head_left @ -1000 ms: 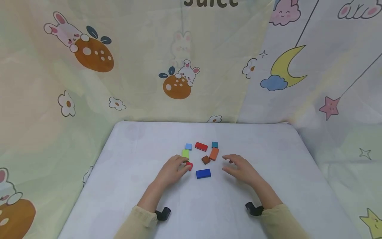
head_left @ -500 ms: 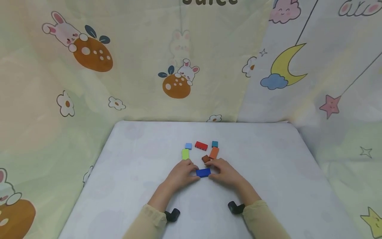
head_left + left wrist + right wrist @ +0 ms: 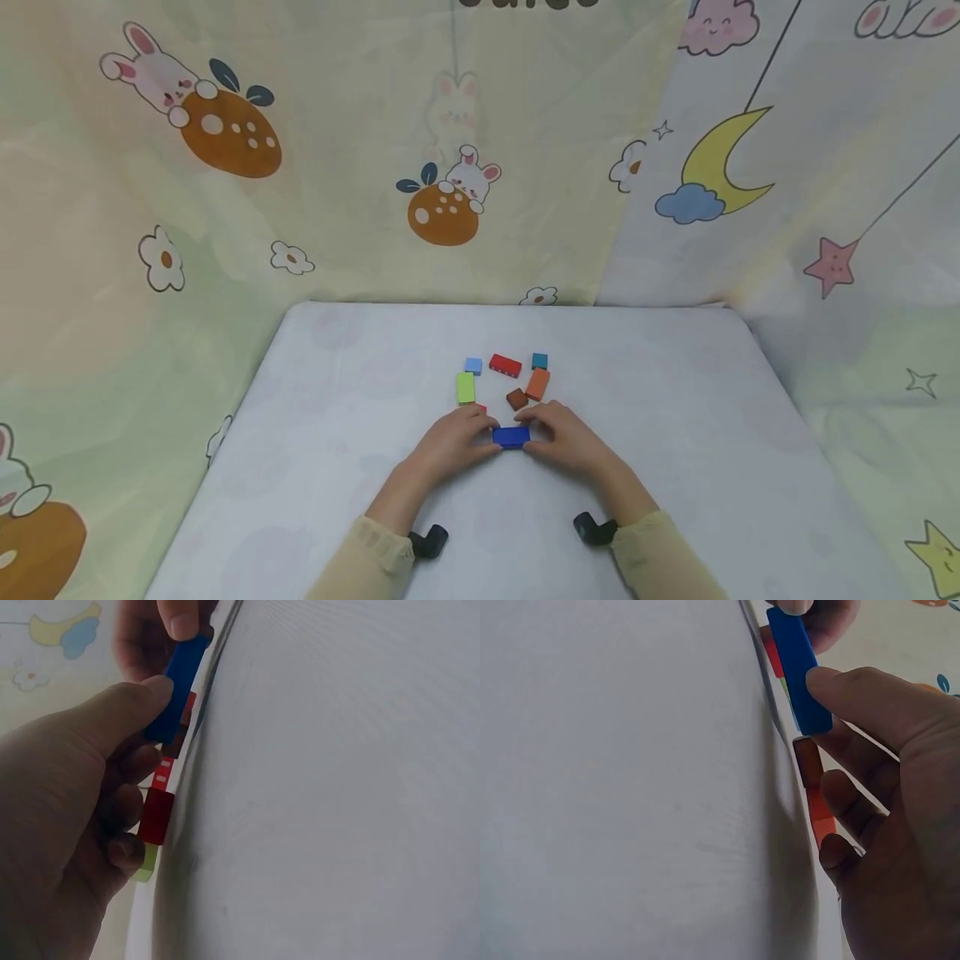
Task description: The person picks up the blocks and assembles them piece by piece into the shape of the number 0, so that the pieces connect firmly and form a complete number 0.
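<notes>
A dark blue rectangular block (image 3: 512, 437) lies between the two hands, near the front of the group of blocks. The left hand (image 3: 453, 440) pinches its left end, thumb along the near side, as the left wrist view shows on the blue block (image 3: 178, 694). At the opposite end, the right hand (image 3: 568, 440) grips it between thumb and fingers. A small red block (image 3: 482, 408) peeks out behind the left fingers, partly hidden. Just beyond the right fingertips sits a brown block (image 3: 517, 399), touching or nearly touching an orange block (image 3: 537, 384).
Behind the hands, a lime green block (image 3: 466, 387), a light blue block (image 3: 473, 366), a long red block (image 3: 506, 365) and a teal block (image 3: 539, 361) lie on the white-covered table (image 3: 360, 358). A printed cloth (image 3: 337, 167) hangs along the table's back.
The left hand has left the small red block and moved right; the right hand has come in from the right. Both now hold the blue block's ends, which shows more of its near side.
</notes>
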The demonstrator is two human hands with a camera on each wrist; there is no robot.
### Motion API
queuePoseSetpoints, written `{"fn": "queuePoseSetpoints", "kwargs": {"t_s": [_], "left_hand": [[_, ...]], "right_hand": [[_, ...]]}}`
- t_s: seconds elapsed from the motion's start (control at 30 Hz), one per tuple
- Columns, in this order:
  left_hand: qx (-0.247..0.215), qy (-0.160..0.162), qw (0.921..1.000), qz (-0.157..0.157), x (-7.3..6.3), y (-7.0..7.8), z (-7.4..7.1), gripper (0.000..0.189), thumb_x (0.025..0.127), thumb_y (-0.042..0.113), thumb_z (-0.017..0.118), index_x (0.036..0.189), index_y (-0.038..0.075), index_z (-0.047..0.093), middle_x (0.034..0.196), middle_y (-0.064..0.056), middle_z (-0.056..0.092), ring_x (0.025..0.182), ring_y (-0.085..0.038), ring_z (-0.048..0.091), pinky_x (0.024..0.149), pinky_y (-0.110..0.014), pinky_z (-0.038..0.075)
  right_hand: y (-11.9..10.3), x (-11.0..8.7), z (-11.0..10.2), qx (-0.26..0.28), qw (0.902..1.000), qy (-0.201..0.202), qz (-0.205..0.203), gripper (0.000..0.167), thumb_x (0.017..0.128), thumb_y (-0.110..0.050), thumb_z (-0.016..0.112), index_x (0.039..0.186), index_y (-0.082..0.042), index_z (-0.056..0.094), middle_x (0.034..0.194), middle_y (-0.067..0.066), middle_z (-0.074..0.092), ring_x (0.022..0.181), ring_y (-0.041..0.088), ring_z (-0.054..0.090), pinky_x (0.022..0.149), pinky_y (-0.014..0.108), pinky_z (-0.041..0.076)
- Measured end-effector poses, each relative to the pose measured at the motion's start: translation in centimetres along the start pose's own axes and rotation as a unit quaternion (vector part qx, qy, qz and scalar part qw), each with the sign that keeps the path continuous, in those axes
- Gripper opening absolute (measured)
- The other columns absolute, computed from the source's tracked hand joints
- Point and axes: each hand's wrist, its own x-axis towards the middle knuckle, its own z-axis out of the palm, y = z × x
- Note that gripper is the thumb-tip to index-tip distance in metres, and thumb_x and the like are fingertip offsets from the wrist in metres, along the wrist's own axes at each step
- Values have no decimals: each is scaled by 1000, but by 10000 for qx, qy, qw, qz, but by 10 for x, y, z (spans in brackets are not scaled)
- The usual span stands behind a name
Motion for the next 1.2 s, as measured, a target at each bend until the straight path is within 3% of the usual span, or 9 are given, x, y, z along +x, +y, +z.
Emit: {"fn": "queuePoseSetpoints", "kwargs": {"t_s": [0.23,0.47,0.63,0.77,0.93,1.07,1.2], "left_hand": [[-238,-347,9991,28,-8,-3,-1,43,88,56,67,124,32,66,111,16,67,103,-5,61,94,-34,53],[-443,-312,9985,67,-12,-8,5,40,89,56,66,121,33,67,108,18,66,99,-2,59,92,-32,53],[-517,-224,9984,87,-12,-7,6,39,88,55,67,120,33,67,104,19,66,96,-1,58,90,-31,53],[-545,-241,9982,28,-10,-7,6,39,87,55,68,120,34,67,104,19,65,96,0,58,90,-30,53],[-608,-271,9978,-29,-10,-7,7,38,87,55,69,119,34,67,103,20,64,96,0,58,88,-29,53],[-608,-295,9977,-65,-10,-7,7,39,87,56,68,120,35,67,104,20,64,96,1,58,88,-29,53],[-596,-299,9978,-57,-10,-7,6,40,87,57,68,120,35,67,105,20,65,97,1,59,89,-29,53]], "right_hand": [[-2,-8,2,71,9998,-162,-116,40,85,-30,78,121,-35,63,110,-17,60,104,8,51,91,36,50],[0,-9,9,-45,9996,-229,-176,37,85,-33,77,120,-35,64,111,-18,59,106,7,48,92,36,48],[1,-7,2,59,9992,-330,-212,34,87,-33,75,118,-35,65,113,-18,59,106,8,49,93,38,48],[4,4,-12,60,9999,-90,28,29,89,-31,72,118,-33,66,113,-13,61,106,12,52,94,41,50],[7,29,-26,-327,9985,275,354,32,89,-30,72,121,-30,65,115,-7,60,113,18,51,98,46,50],[10,47,-31,-558,9981,140,239,35,88,-28,74,122,-30,65,119,-3,57,116,20,49,98,44,52],[12,58,-32,-731,9972,-54,164,38,86,-28,76,123,-31,66,113,-2,56,110,19,49,88,37,54]]}}
